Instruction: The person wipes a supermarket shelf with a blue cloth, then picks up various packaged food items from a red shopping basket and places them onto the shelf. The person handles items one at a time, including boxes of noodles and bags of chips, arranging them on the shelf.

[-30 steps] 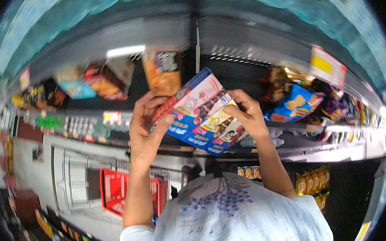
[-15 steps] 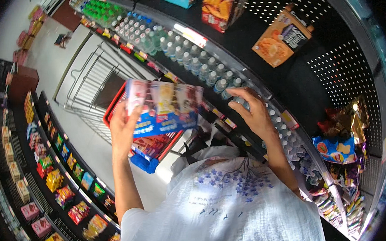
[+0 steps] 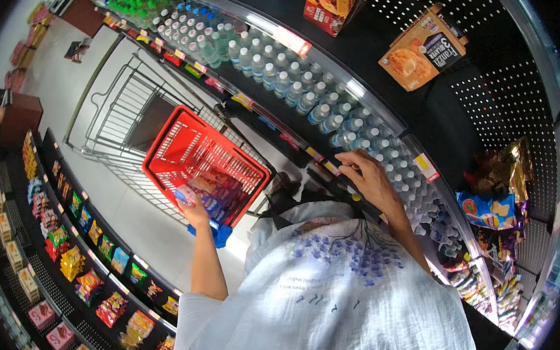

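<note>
My left hand [image 3: 195,213] reaches over the near rim of a red plastic shopping basket [image 3: 159,159]. It is closed on the edge of a flat blue multipack [image 3: 216,196] with colourful pictures, which is down inside the basket. What lies beneath the pack is mostly hidden. My right hand [image 3: 367,180] hovers in front of the shelf by several rows of clear water bottles [image 3: 295,95]. Its fingers are loosely bent and apart, with nothing in them.
The basket sits at the near end of a wire shopping cart [image 3: 106,96] in the aisle. On the right, a black shelf holds an orange-brown biscuit box [image 3: 421,52], a red box [image 3: 332,3] and a blue snack bag [image 3: 488,209]. Shelves of bagged snacks [image 3: 111,308] line the left.
My left hand has lowered the blue multipack from above the basket into it, uncovering the basket's interior. My right hand has drawn slightly nearer to me, its fingers more bent.
</note>
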`<action>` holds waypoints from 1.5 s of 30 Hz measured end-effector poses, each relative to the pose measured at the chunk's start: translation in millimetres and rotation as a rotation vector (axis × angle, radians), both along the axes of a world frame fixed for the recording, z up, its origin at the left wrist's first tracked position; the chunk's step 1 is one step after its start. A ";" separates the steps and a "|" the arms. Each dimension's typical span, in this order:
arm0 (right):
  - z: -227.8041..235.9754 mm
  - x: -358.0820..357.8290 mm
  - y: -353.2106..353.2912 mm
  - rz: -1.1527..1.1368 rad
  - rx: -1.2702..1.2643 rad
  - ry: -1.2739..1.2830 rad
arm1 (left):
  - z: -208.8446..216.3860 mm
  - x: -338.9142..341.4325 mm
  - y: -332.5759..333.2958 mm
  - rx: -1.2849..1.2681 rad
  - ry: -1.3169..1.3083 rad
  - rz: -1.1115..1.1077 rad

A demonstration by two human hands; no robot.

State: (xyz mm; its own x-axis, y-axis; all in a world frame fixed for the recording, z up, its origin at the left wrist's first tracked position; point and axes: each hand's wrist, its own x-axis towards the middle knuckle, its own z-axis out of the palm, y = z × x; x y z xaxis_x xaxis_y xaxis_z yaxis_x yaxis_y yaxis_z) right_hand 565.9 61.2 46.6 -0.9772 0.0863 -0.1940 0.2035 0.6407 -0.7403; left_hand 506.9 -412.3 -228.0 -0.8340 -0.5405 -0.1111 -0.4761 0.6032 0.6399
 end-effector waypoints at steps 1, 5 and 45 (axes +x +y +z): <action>-3.9 5.1 2.5 -0.036 0.007 -0.005 | 4.3 1.4 14.9 0.051 -0.060 0.021; -10.2 17.9 9.0 -0.087 0.018 -0.009 | -39.9 14.5 12.8 -0.098 -0.114 0.007; 45.3 250.6 146.0 -1.641 0.070 0.788 | 399.1 65.5 562.4 0.680 0.114 -2.095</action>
